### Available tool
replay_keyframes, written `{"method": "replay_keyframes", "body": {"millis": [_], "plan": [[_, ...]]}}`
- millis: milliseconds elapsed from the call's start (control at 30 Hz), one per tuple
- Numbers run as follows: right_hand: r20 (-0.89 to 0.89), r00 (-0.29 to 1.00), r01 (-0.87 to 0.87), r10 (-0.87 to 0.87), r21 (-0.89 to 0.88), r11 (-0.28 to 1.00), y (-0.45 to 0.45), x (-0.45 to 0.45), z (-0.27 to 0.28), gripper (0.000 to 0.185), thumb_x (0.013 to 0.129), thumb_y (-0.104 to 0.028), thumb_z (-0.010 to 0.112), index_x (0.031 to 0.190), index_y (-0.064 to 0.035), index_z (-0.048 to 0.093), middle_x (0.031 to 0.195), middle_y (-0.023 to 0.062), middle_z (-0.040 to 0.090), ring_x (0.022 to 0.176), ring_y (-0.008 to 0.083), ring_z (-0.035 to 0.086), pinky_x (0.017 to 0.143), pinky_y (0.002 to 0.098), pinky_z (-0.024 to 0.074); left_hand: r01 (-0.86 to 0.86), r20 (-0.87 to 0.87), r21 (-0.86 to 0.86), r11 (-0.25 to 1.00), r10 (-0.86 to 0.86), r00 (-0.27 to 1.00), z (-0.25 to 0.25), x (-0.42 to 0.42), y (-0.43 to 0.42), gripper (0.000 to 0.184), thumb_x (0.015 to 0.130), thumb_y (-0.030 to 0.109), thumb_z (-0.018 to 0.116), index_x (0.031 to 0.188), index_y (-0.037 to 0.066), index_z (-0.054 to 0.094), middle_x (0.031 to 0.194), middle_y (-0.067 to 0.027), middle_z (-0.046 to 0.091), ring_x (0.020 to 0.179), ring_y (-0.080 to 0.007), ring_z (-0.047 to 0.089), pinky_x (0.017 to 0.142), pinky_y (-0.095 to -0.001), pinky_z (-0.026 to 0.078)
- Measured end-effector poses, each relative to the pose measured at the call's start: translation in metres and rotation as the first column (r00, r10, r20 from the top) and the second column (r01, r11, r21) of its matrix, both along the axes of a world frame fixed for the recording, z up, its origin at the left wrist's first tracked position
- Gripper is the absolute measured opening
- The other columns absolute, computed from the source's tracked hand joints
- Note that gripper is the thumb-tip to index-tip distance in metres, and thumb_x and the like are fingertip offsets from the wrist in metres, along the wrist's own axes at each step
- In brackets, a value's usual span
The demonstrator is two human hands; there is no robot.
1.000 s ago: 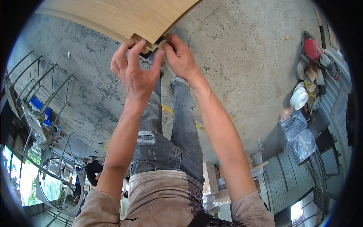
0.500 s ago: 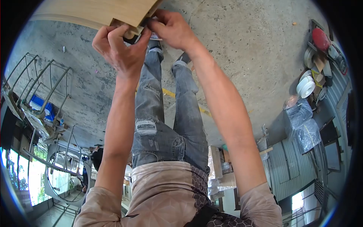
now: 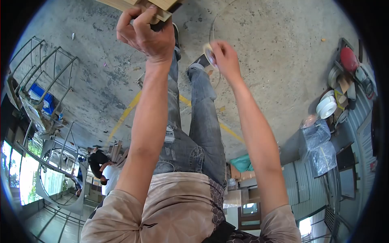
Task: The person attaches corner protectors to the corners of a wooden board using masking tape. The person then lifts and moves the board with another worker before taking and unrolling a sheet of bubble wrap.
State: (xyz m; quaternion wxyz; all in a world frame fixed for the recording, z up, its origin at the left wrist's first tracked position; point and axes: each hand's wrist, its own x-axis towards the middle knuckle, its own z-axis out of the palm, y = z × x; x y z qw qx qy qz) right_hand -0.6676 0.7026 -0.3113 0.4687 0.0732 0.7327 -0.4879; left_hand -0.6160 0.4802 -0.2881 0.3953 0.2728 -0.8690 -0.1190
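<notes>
At the top edge of the view is a pale wooden piece (image 3: 164,3) with a notched end, mostly cut off by the frame. My left hand (image 3: 148,40) is closed around that end, its thumb and fingers pressed on the wood. Something dark sits under the wood by my palm. Apart from the wood, to the right, my right hand (image 3: 225,60) grips a pale yellow ring that looks like a roll of tape (image 3: 207,52). The ring is slightly blurred, above my shoe.
Stained concrete floor (image 3: 275,73) with yellow lines lies below. Metal frames (image 3: 48,73) and a blue crate (image 3: 41,97) stand at left. A person (image 3: 97,164) is bent over at lower left. White rolls (image 3: 326,106) and plastic-wrapped items (image 3: 320,150) line the right side.
My right hand has left the wood and moved right and down, the ring now showing in it. My left hand stays on the wood, which sits higher in view.
</notes>
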Motion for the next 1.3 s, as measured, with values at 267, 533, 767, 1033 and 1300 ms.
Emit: {"method": "replay_keyframes", "body": {"millis": [267,533,767,1033,1300], "plan": [[-0.044,0.996,0.077,-0.075,0.048,0.996,0.07,0.066,0.073,0.029,0.102,-0.019,0.063,0.125,-0.0037,0.056,0.086,0.0034,0.065,0.068,0.0083,0.057,0.061,0.0253,0.046,-0.056,0.261,0.092,0.994,0.031,0.965,0.053,0.033,0.013,0.083,0.075,0.002,0.082,0.149,0.014,0.046,0.147,-0.0163,0.034,0.126,-0.0337,0.044,0.099,-0.0411,0.042],[-0.079,0.963,0.239,-0.259,-0.198,0.951,-0.006,0.094,0.179,0.037,0.101,-0.014,0.063,0.134,-0.0025,0.051,0.106,0.0115,0.069,0.092,0.0166,0.068,0.08,0.0314,0.0539,-0.047,0.163,0.971,0.235,-0.507,0.846,0.153,0.081,0.061,0.032,0.085,0.013,0.083,0.112,-0.001,0.073,0.105,-0.0064,0.072,0.096,-0.0193,0.066,0.087,-0.0337,0.053],[-0.421,0.896,0.103,-0.139,-0.107,0.989,-0.066,0.106,0.205,0.051,0.094,-0.01,0.069,0.142,-0.0043,0.051,0.126,0.0241,0.066,0.112,0.0417,0.067,0.09,0.0441,0.0566,-0.064,0.0,0.994,-0.088,-0.591,0.806,0.15,0.075,-0.008,0.022,0.088,0.005,0.08,0.108,-0.002,0.075,0.101,-0.0073,0.07,0.093,-0.0118,0.067,0.08,-0.0249,0.056],[-0.538,0.814,0.244,-0.22,-0.026,0.969,-0.209,0.142,0.198,0.062,0.092,-0.006,0.069,0.15,-0.0029,0.046,0.125,0.0243,0.066,0.11,0.0415,0.068,0.087,0.0427,0.0584,-0.204,0.233,0.968,0.148,-0.835,0.498,0.171,0.054,-0.14,0.02,0.091,0.009,0.076,0.104,-0.005,0.071,0.097,-0.0115,0.072,0.085,-0.0171,0.069,0.076,-0.0297,0.055],[-0.388,0.735,0.581,-0.557,-0.065,0.812,-0.249,0.151,0.227,0.066,0.094,-0.018,0.073,0.149,0.0008,0.044,0.111,0.0259,0.071,0.097,0.0412,0.072,0.076,0.043,0.0593,0.479,0.193,0.804,0.352,-0.917,0.349,0.19,0.022,-0.158,0.005,0.093,0.003,0.067,0.094,-0.001,0.063,0.091,-0.0135,0.065,0.085,-0.0311,0.062,0.079,-0.0403,0.05]]}}
